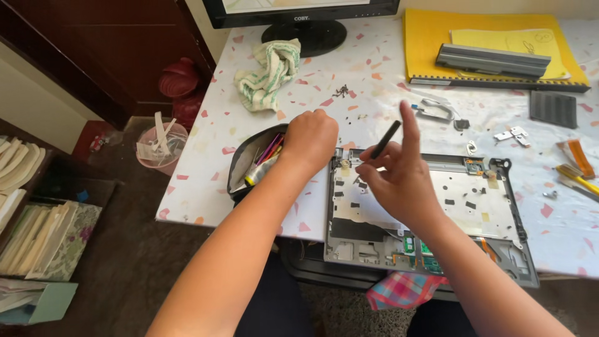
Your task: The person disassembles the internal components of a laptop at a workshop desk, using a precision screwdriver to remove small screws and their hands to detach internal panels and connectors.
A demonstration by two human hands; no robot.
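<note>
Left hand: I see my left hand clenched, knuckles up, at the mouth of the open tool pouch; whether it grips anything I cannot tell.
Right hand: my right hand pinches a slim black tool, index finger raised.
Laptop: the opened laptop chassis lies under my right hand, at the table's near edge.
Nearby: loose screws, a striped cloth.

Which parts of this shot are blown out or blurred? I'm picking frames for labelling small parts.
Head view: daylight washes out the white speckled table toward the right, and the silver panel of the opened grey laptop chassis glares; the dark floor at left is underexposed; the right hand holding a thin black tool is slightly soft, while the left hand is sharp.
</note>
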